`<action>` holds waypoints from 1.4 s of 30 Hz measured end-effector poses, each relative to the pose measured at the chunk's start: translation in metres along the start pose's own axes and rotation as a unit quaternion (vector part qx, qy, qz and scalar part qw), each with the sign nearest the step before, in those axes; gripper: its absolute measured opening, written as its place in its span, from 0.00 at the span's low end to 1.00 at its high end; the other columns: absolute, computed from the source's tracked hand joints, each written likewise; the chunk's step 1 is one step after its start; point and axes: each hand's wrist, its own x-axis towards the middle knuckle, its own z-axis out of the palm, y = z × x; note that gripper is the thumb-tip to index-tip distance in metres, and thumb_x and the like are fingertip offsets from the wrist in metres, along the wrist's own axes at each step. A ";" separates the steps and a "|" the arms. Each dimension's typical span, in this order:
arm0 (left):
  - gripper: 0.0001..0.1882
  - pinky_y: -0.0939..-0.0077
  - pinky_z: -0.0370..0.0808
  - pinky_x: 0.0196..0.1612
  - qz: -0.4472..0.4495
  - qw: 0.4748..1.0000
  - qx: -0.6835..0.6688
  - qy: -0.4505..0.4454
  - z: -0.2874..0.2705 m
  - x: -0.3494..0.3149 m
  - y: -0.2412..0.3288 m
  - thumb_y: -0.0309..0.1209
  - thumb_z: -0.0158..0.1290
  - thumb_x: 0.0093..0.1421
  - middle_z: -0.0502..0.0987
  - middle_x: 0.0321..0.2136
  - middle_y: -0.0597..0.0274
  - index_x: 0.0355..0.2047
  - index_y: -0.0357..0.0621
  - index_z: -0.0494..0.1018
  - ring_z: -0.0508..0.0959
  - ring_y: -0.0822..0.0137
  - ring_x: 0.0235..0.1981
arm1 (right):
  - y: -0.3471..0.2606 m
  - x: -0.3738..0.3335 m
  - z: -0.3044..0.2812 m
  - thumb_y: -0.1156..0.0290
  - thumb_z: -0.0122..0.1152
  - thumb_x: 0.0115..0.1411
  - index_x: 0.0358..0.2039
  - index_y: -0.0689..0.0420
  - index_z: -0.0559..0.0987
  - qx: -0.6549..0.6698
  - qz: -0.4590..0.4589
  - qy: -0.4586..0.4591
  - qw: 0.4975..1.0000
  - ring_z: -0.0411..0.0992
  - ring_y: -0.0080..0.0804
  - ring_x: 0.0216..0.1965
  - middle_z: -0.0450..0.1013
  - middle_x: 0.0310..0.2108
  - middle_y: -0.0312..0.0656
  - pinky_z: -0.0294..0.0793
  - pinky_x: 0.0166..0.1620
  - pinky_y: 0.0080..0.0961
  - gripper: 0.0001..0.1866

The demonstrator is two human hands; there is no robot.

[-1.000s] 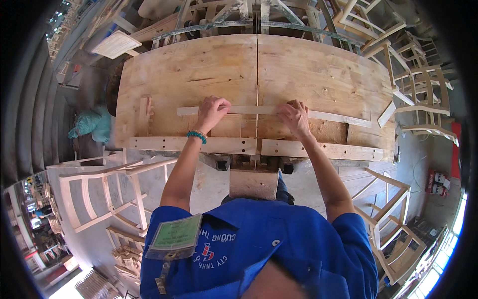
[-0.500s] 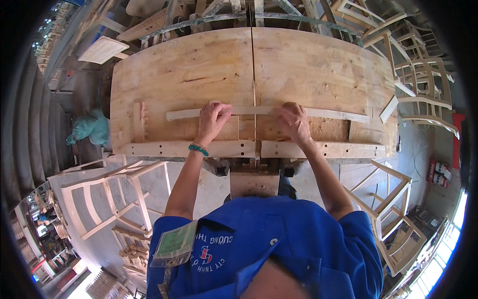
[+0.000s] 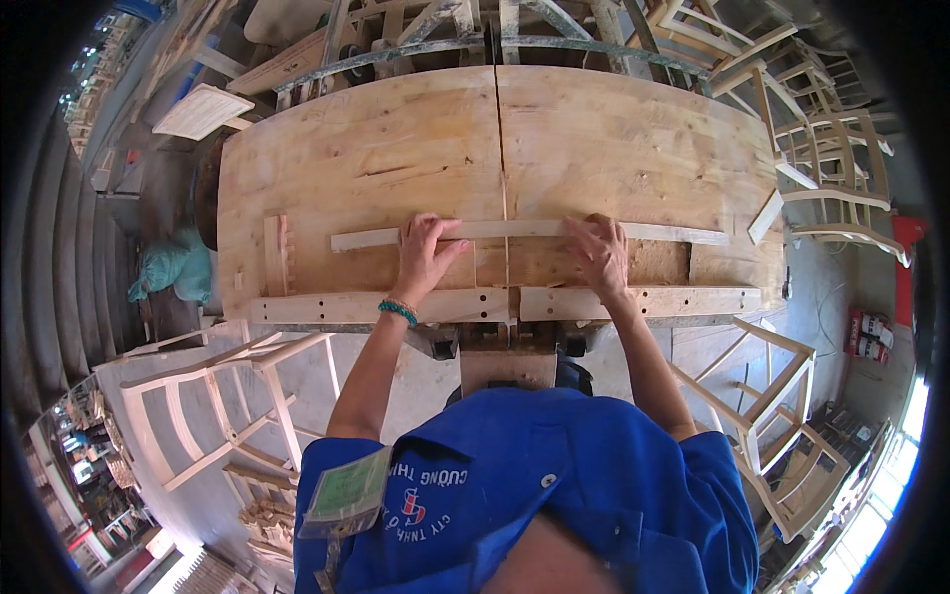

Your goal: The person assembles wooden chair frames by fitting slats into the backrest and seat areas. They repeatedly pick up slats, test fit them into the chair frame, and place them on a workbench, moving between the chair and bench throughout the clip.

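A long, thin, pale wooden strip (image 3: 515, 229) lies across the wooden worktop (image 3: 396, 119), crossing the dark seam in its middle. Left of the seam, my left hand (image 3: 426, 255), with a green bead bracelet at the wrist, spans the strip; its fingers are at the far edge and its thumb at the near edge. On the other side of the seam, my right hand (image 3: 602, 252) has bent fingers on the strip, its fingertips slightly blurred. Both palms face inward. Closer to me, a pale rail with dark holes (image 3: 396, 304) runs along the worktop's front edge.
A short notched wooden piece (image 3: 279, 254) lies at the worktop's left. At its right edge rests a small pale block (image 3: 766, 217). Chair frames stand on the floor at left (image 3: 213, 396) and right (image 3: 782, 381), with more beyond the right edge (image 3: 841, 148). A teal bag (image 3: 173, 265) sits left.
The thumb and fingers of my left hand have spread apart around the strip. My right hand has come down onto it with fingers more bent. The whole view has shifted slightly.
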 end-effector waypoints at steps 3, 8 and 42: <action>0.18 0.58 0.56 0.54 -0.029 0.997 0.063 0.027 0.004 -0.009 0.007 0.43 0.61 0.51 0.68 0.39 0.62 0.42 0.57 0.75 0.64 0.56 0.47 | 0.006 0.002 0.003 0.69 0.65 0.45 0.41 0.39 0.81 -0.006 0.034 0.014 0.999 0.65 0.40 0.47 0.69 0.41 0.38 0.61 0.53 0.38 0.19; 0.17 0.58 0.55 0.55 -0.023 0.998 0.042 0.040 0.009 -0.005 0.003 0.44 0.60 0.51 0.68 0.40 0.61 0.41 0.59 0.76 0.64 0.56 0.46 | 0.010 0.006 0.008 0.68 0.65 0.46 0.36 0.37 0.82 0.015 0.061 0.022 0.998 0.66 0.39 0.45 0.69 0.40 0.36 0.62 0.50 0.37 0.14; 0.11 0.66 0.68 0.46 0.049 0.985 0.143 0.087 0.017 -0.023 0.021 0.39 0.54 0.58 0.71 0.38 0.61 0.40 0.57 0.79 0.71 0.59 0.40 | 0.020 0.000 0.024 0.58 0.70 0.43 0.34 0.42 0.81 -0.052 0.045 0.067 0.995 0.64 0.42 0.46 0.69 0.41 0.39 0.62 0.51 0.38 0.15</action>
